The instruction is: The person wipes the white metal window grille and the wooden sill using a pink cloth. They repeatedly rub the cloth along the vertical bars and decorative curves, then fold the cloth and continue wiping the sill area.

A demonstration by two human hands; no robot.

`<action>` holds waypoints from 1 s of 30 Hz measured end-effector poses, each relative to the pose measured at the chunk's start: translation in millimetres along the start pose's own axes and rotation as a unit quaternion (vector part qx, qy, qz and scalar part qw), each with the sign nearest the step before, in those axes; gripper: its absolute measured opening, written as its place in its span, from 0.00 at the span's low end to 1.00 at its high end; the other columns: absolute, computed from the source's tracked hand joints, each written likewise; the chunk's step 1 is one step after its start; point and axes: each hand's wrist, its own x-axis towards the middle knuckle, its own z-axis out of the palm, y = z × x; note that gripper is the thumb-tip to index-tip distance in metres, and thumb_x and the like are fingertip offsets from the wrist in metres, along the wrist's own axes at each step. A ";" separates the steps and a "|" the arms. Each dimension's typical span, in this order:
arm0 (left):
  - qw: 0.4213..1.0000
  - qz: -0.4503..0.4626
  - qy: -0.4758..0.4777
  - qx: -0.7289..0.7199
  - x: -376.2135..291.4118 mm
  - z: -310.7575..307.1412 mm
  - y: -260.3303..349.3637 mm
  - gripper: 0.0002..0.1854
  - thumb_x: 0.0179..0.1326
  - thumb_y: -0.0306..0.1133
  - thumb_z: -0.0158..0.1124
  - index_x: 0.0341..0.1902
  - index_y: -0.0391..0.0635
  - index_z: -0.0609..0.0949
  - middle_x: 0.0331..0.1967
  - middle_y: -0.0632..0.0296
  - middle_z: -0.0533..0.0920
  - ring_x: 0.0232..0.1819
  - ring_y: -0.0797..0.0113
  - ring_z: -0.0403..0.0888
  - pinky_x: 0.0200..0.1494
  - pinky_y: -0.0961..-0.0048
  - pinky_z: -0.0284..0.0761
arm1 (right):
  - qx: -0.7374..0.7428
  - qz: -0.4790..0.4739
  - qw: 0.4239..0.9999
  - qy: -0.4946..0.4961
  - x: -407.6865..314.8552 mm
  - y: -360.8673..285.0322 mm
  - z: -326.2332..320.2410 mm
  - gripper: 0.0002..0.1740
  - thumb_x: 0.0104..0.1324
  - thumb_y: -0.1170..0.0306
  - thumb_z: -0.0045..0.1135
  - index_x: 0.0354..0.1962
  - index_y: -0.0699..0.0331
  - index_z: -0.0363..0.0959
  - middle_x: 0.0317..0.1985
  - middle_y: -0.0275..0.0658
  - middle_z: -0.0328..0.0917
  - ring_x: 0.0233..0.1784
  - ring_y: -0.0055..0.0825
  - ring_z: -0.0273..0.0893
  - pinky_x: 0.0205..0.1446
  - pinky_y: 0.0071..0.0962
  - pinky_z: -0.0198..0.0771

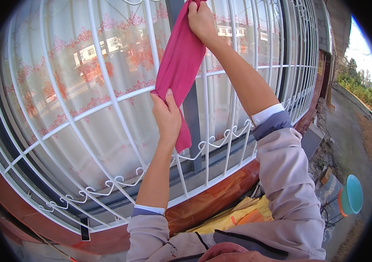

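Note:
A magenta cloth [181,62] is stretched lengthwise in front of a white metal window grille [114,100]. My right hand [202,21] grips its upper end near the top of the view. Lower down, my left hand [167,116] pinches the cloth's left edge between thumb and fingers, and a loose tail hangs below that hand. The cloth overlaps a vertical bar and the crossbar; whether it touches them I cannot tell. Behind the bars is window glass with a sheer, red-patterned curtain [97,72].
Beneath the grille runs a glossy red-brown tiled ledge [212,193]. Yellow sacking [235,214] lies at its foot. To the right, a turquoise basin [352,195] with an orange one behind it stands near the path [346,111]. A dark phone-like object [85,229] sits at the grille's lower left.

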 end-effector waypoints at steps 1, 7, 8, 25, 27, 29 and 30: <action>0.999 0.039 0.011 0.027 -3.2 1.5 -2.0 0.18 0.78 0.37 0.53 0.56 0.30 0.71 0.35 0.38 0.84 0.37 0.41 0.84 0.42 0.55 0.76 | -0.016 0.001 1.000 0.000 -5.8 3.8 -0.8 0.21 0.79 0.62 0.40 0.59 0.68 0.66 0.46 0.66 0.80 0.53 0.66 0.78 0.57 0.53 0.72; 0.995 -0.001 -0.047 0.092 -35.0 -12.1 -16.5 0.14 0.79 0.35 0.50 0.48 0.33 0.69 0.27 0.35 0.81 0.30 0.31 0.79 0.32 0.47 0.71 | -0.074 0.032 0.997 -0.018 -63.7 -6.0 -23.0 0.25 0.78 0.55 0.43 0.46 0.74 0.71 0.36 0.57 0.79 0.40 0.51 0.79 0.51 0.47 0.73; 0.994 -0.011 -0.051 0.095 -45.6 -14.1 -18.7 0.14 0.79 0.35 0.50 0.48 0.33 0.69 0.28 0.35 0.81 0.31 0.31 0.80 0.33 0.47 0.71 | -0.066 0.057 0.996 -0.023 -76.5 -5.8 -26.4 0.24 0.78 0.56 0.43 0.46 0.74 0.70 0.37 0.58 0.79 0.42 0.55 0.79 0.52 0.50 0.71; 0.994 0.021 0.007 0.111 -112.1 -25.4 -39.9 0.15 0.75 0.27 0.50 0.60 0.33 0.68 0.56 0.36 0.74 0.56 0.38 0.74 0.59 0.50 0.66 | -0.143 -0.148 0.966 -0.154 -189.3 21.2 -93.8 0.08 0.73 0.75 0.51 0.48 0.67 0.69 0.46 0.53 0.77 0.49 0.56 0.76 0.58 0.50 0.68; 0.988 0.029 -0.018 0.149 -95.4 -23.1 -22.2 0.16 0.74 0.27 0.51 0.61 0.33 0.68 0.53 0.36 0.75 0.54 0.38 0.75 0.57 0.50 0.68 | -0.180 -0.245 0.942 -0.142 -187.6 40.1 -127.2 0.11 0.69 0.76 0.53 0.49 0.64 0.70 0.48 0.48 0.78 0.52 0.49 0.77 0.63 0.48 0.68; 0.991 0.004 -0.025 0.132 -79.4 -16.4 -15.6 0.16 0.74 0.28 0.52 0.60 0.34 0.68 0.50 0.36 0.77 0.51 0.38 0.78 0.54 0.51 0.70 | -0.214 -0.290 0.922 -0.143 -179.1 50.1 -142.5 0.13 0.67 0.76 0.55 0.50 0.63 0.72 0.50 0.46 0.79 0.54 0.45 0.78 0.67 0.47 0.67; 0.994 -0.021 -0.027 0.100 -72.5 -14.8 -15.1 0.15 0.74 0.28 0.52 0.59 0.34 0.68 0.47 0.37 0.79 0.49 0.37 0.79 0.51 0.50 0.71 | -0.233 -0.279 0.920 -0.145 -176.2 49.9 -145.9 0.14 0.66 0.75 0.55 0.50 0.63 0.72 0.52 0.45 0.80 0.55 0.43 0.78 0.68 0.46 0.67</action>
